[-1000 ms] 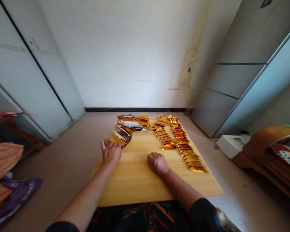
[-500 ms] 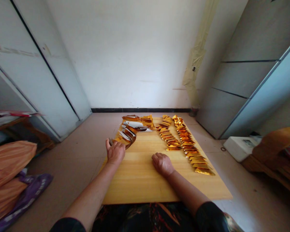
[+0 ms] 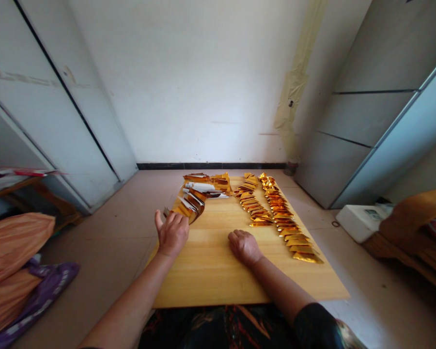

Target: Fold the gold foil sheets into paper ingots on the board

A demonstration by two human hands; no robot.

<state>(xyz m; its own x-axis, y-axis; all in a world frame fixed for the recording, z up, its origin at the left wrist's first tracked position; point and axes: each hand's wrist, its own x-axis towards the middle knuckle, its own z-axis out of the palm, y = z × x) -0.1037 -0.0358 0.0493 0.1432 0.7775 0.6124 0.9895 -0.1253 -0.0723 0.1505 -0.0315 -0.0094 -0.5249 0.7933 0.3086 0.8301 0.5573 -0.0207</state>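
My left hand (image 3: pixel 173 234) is at the table's left side, thumb spread away from the fingers. Its fingertips reach the near end of a fanned stack of gold foil paper sheets (image 3: pixel 189 205), some showing white sides. Whether the fingertips press on the stack or only touch it is hard to see. On the wooden table top (image 3: pixel 207 271), my right hand (image 3: pixel 244 246) rests with its fingers curled in, and nothing shows in it. To its right lie a long row of folded gold foil pieces (image 3: pixel 288 224) and a shorter row of folded gold pieces (image 3: pixel 254 208).
More foil sheets (image 3: pixel 221 183) and a white bundle (image 3: pixel 200 187) lie at the table's far left. Orange bags (image 3: pixel 14 247) and a purple bag (image 3: pixel 47 295) are on the left. A white box (image 3: pixel 361 222) and wooden furniture (image 3: pixel 414 232) stand right.
My left thumb has lifted away from the stack's edge and the hand has spread, staying near the same place. My right hand and the gold rows are unchanged.
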